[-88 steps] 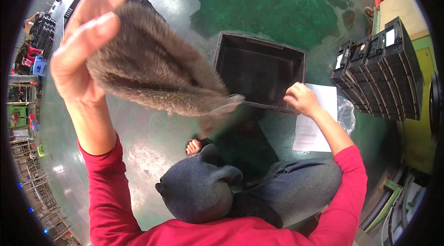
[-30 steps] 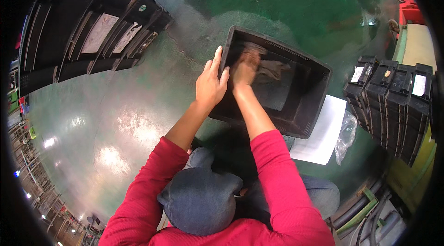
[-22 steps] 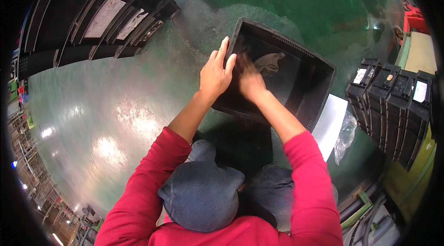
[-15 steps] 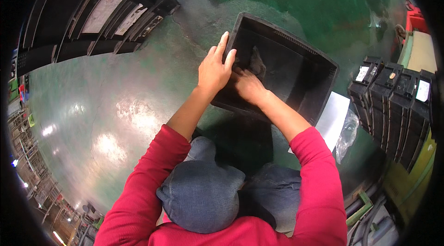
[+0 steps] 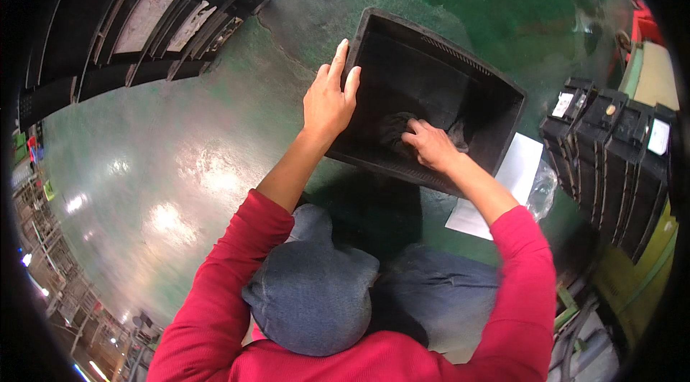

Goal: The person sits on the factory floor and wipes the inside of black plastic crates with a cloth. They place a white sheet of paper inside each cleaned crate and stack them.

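A black plastic crate (image 5: 503, 91) stands tilted on the green floor in front of me. My left hand (image 5: 329, 98) grips its left rim, fingers stretched up along the edge. Inside the crate my right hand (image 5: 429, 143) is closed on a dark grey furry piece (image 5: 397, 127) that lies on the bottom. Both arms wear red sleeves. My knees in blue jeans are below the crate.
Stacks of black crates lie at the upper left (image 5: 144, 15) and stand at the right (image 5: 618, 159). A white sheet of paper (image 5: 503, 191) and a clear plastic bag (image 5: 543, 191) lie right of the crate. A yellow unit (image 5: 643, 267) is at the far right.
Earlier my left hand held a grey furry piece high while the right touched the paper. Since then the left hand took the crate's rim, and the right hand drew nearer inside the crate.
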`<state>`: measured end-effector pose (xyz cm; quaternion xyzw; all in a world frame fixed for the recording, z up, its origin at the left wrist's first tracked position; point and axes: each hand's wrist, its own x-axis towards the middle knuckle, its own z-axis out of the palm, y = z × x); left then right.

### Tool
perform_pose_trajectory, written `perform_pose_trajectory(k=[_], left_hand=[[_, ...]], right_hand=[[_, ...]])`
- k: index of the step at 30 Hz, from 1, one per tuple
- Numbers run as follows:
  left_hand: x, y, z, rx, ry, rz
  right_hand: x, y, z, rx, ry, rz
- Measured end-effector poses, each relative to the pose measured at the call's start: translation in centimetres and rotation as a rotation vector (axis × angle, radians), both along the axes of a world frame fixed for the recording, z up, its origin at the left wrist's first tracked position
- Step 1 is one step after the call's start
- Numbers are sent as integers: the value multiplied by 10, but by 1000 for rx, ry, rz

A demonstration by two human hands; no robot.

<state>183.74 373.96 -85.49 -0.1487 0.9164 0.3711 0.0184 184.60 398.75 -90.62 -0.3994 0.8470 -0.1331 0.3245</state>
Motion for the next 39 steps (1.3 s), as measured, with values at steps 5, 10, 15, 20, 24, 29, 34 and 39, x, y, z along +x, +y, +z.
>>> perform_pose_trajectory(k=[5,10,15,20,24,29,34,39], left_hand=[[-3,4,-9,-32,41,-24],[-2,-7,-6,-13,-24,-36],[-1,0,-5,10,-9,-39],[2,6,-8,-22,-4,-35],[-9,-1,-16,-63,112,-69],[-3,4,-5,-57,48,-47],[-3,5,-9,-15,41,-58],[-4,2,-7,-42,11,-62]], right_hand=[[10,-82,-30,-304,188,-219],[-21,-57,-20,-259,174,-382],[-21,69,-12,220,404,-720],[-4,-43,-24,-72,219,-495],[-18,-100,-32,-121,210,-354],[-59,34,-28,327,490,-819],[-46,59,-34,679,977,-364],[-27,70,-5,736,710,-147]])
